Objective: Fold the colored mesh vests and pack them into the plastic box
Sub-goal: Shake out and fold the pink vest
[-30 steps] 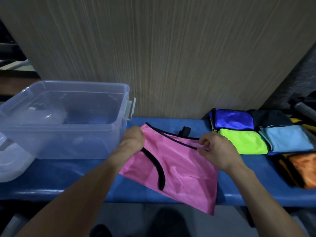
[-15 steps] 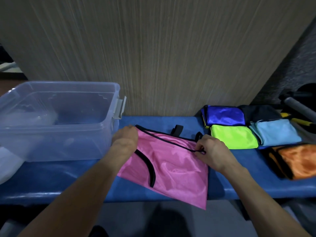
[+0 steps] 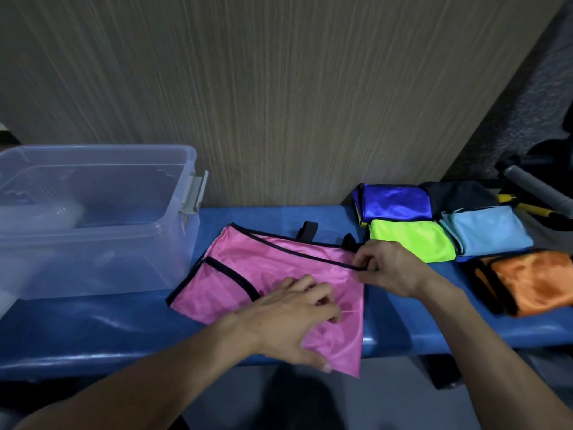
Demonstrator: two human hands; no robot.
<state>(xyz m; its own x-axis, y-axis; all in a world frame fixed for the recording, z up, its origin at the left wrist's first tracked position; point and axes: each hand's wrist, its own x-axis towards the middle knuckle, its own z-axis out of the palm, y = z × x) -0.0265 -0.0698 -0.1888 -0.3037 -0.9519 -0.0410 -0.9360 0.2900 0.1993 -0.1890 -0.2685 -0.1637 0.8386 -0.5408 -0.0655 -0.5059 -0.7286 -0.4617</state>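
A pink mesh vest [image 3: 248, 274] with black trim lies spread on the blue bench [image 3: 93, 330], its lower corner hanging over the front edge. My left hand [image 3: 291, 318] rests flat on the vest's lower middle, fingers spread. My right hand [image 3: 387, 268] pinches the black trim at the vest's right edge. The clear plastic box [image 3: 96, 218] stands open at the left; I cannot make out any vest inside. Folded vests sit at the right: blue [image 3: 393, 201], lime green [image 3: 409, 240], light blue [image 3: 486, 229], orange [image 3: 533, 280] and a dark one [image 3: 459, 192].
A wood-grain wall [image 3: 279, 88] rises directly behind the bench. Grey and yellow tool handles [image 3: 536, 193] lie at the far right. The box's grey latch [image 3: 193, 193] sticks out toward the pink vest.
My left hand let go of the vest's upper left corner and moved down and right onto the cloth. The vest now lies flatter on the bench. My right hand stays at the right edge.
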